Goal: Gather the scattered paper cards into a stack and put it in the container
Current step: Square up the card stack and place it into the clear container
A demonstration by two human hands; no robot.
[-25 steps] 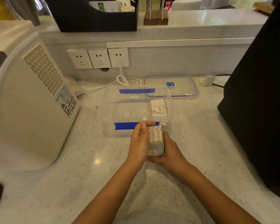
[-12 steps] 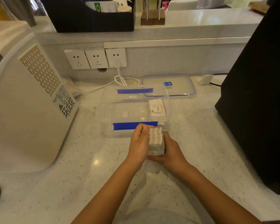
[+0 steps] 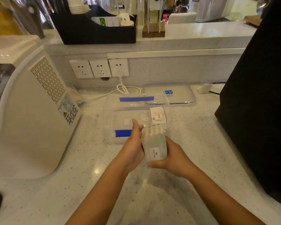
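Both hands, left hand [image 3: 133, 148] and right hand [image 3: 175, 161], had fingers closed around the card stack [image 3: 155, 146], just before the clear container [image 3: 136, 108]. Light, slippery cards probably needed squeezing at both long edges.

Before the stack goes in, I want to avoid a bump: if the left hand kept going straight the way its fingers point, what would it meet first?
Probably the clear container: the left hand points at its near wall by the blue tape, though depth is unclear.
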